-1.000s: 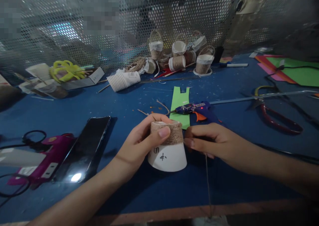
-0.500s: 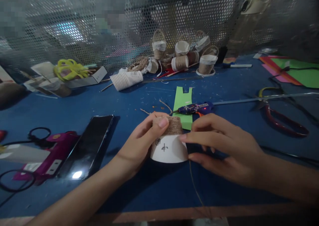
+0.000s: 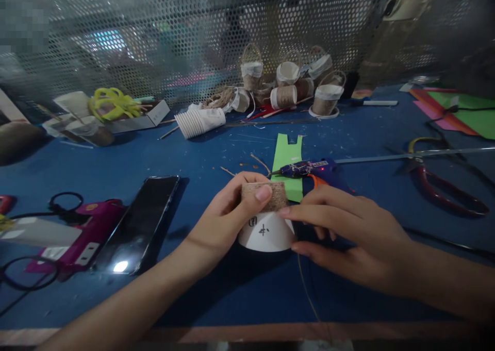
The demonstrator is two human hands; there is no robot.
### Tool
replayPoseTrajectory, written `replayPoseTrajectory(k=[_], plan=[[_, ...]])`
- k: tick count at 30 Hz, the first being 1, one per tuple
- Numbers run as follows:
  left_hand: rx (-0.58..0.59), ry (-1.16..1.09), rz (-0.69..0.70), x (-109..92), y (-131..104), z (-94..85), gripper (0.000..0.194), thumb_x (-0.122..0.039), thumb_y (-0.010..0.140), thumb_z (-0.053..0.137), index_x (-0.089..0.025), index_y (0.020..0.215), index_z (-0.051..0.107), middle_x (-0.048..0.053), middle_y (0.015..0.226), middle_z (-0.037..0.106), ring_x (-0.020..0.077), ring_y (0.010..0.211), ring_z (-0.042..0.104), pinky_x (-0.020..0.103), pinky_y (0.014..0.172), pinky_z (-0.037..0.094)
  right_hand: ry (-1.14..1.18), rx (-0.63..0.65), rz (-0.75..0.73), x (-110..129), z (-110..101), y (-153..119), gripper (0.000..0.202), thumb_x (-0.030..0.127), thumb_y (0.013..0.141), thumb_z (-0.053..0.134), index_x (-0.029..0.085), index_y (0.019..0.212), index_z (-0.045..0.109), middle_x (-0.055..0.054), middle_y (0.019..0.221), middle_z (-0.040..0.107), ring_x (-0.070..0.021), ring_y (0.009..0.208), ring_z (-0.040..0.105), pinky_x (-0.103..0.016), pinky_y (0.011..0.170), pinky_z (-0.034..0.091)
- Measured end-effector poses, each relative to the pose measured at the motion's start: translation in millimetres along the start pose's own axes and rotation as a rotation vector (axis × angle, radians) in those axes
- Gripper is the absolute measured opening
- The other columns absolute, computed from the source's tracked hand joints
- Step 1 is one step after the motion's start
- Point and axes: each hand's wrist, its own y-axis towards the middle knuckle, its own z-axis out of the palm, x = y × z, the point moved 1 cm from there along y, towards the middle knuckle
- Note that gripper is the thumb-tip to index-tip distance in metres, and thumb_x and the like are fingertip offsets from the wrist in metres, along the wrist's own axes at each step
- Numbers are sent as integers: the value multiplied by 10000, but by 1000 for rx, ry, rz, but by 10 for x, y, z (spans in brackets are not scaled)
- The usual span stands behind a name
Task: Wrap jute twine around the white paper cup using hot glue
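Observation:
A white paper cup (image 3: 268,237) is upside down in front of me, its upper part wrapped in brown twine (image 3: 277,196). Dark handwritten marks show on its bare white side. My left hand (image 3: 235,206) grips the cup, thumb across the wrapped twine and fingers behind. On the right side, the index fingertip of my right hand (image 3: 348,227) touches the lower edge of the wrapping. A loose strand of twine (image 3: 305,284) hangs from beside my right thumb toward the table edge; that hand's fingers are closed round it. Behind the cup lies a blue glue gun (image 3: 305,168) on a green card strip (image 3: 286,147).
Left are a phone (image 3: 139,222) and a magenta glue gun (image 3: 93,232). Red-handled pliers (image 3: 444,188) lie right. Stacked paper cups (image 3: 199,122) and several twine-wrapped baskets (image 3: 327,98) stand before a perforated metal screen (image 3: 216,31). Coloured sheets (image 3: 464,109) are far right.
The cup has turned slightly, its marks shifting a little to the right. Both hands keep nearly the same hold. The whole view has shifted slightly.

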Motion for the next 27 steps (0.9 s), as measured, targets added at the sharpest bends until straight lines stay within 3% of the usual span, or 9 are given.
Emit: replayPoseTrajectory(k=[19,27], plan=[[6,73,88,26,-11,-32,317,-525,903,714,-240,1023,646,-21,917,600,112,777,526,224,676,417,-73,-12,-8,46,15,39,259,257,1018,586,244,1276,604,1,993,700,-88,603,568,-218,569,448],[-47,165,157,9,-26,-30,319,-529,918,694,-235,1034,652,-11,976,622,121,814,532,232,724,422,-58,23,24,50,33,24,258,229,1021,557,233,1276,597,41,757,618,-115,554,539,-242,546,417]])
